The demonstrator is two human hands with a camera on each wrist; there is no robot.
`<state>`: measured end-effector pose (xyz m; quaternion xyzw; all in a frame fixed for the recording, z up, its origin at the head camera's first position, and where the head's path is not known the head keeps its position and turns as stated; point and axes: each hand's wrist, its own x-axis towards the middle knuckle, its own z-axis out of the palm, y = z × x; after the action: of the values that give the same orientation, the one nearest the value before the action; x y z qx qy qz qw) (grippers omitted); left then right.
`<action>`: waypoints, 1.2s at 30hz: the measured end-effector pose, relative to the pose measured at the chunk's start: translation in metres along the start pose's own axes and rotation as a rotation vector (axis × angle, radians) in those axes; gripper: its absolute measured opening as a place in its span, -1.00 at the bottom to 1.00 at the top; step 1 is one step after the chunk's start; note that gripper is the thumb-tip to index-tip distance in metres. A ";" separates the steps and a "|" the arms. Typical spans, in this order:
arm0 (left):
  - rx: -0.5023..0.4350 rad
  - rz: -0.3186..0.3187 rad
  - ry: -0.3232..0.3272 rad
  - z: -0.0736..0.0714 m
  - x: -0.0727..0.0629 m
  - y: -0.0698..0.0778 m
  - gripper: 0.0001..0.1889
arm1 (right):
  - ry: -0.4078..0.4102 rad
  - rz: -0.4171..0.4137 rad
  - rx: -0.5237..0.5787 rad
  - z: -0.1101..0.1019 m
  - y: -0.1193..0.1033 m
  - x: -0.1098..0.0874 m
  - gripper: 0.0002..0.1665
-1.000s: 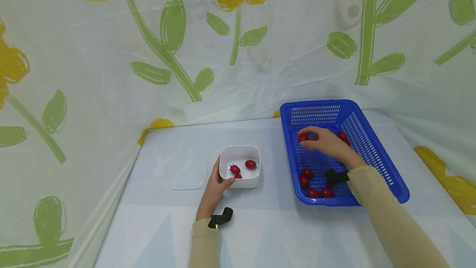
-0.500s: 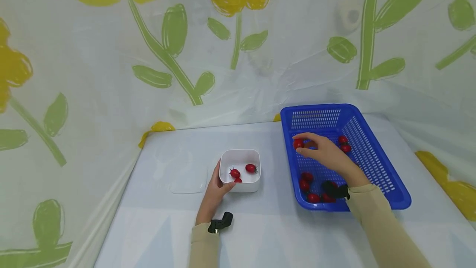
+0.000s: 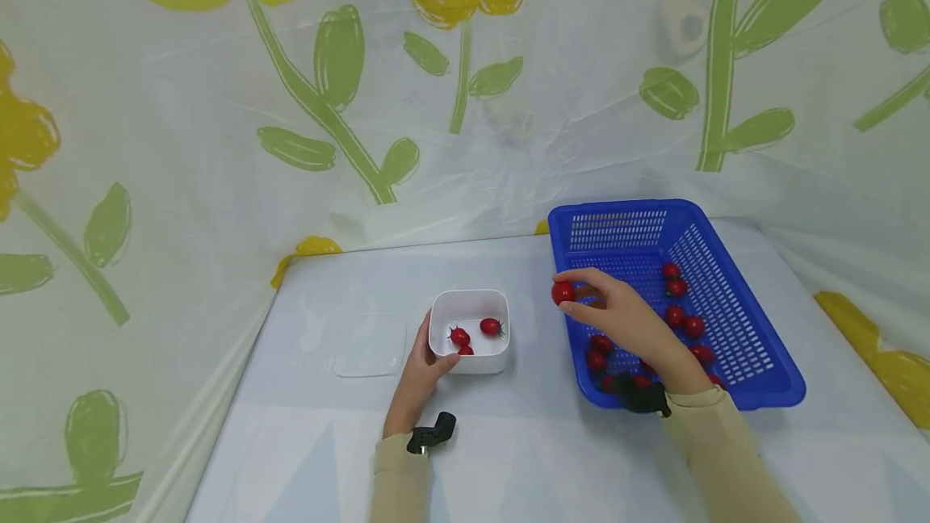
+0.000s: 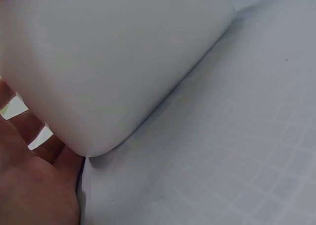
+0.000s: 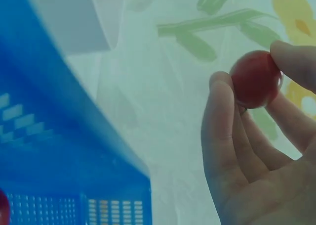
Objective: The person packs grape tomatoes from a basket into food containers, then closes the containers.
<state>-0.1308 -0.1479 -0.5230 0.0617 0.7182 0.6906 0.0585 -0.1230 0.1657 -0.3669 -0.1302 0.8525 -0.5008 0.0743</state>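
Note:
My left hand [image 3: 420,370] grips the left side of a small white square container [image 3: 479,363], its thumb at the front rim. The container stands on the table, and a few cherry tomatoes [image 3: 490,327] lie inside it. Between the thumb and fingertips of my right hand [image 3: 617,309] a red cherry tomato [image 3: 563,292] is pinched, over the left rim of a blue basket [image 3: 756,329]. In the right wrist view that same tomato [image 5: 256,79] shows up close, held above the basket's edge. Several more tomatoes [image 3: 676,315] lie on the basket floor, some hidden under my right wrist.
A clear flat lid [image 3: 369,345] lies on the table left of the white container. Behind the table hangs a flower-printed sheet [image 3: 508,176]. The table surface [image 3: 530,305] separates container and basket.
My right hand has moved left with the pinched tomato, from inside the basket to its left rim. More tomatoes show on the basket's right side. The left hand stays on the container.

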 end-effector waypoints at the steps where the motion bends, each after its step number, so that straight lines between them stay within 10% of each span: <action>1: 0.000 0.000 0.002 0.000 0.000 -0.001 -0.17 | 0.008 0.000 0.010 0.002 -0.001 -0.001 -0.44; 27: -0.019 0.032 -0.038 0.003 -0.006 0.026 -0.15 | 0.162 -0.077 0.185 0.071 -0.018 -0.003 -0.54; 36: 0.018 -0.016 -0.002 0.000 0.001 0.004 -0.16 | 0.212 -0.110 0.180 0.096 -0.013 0.005 -0.50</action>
<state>-0.1317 -0.1476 -0.5191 0.0574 0.7249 0.6835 0.0641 -0.1015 0.0783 -0.4023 -0.1156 0.7989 -0.5894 -0.0324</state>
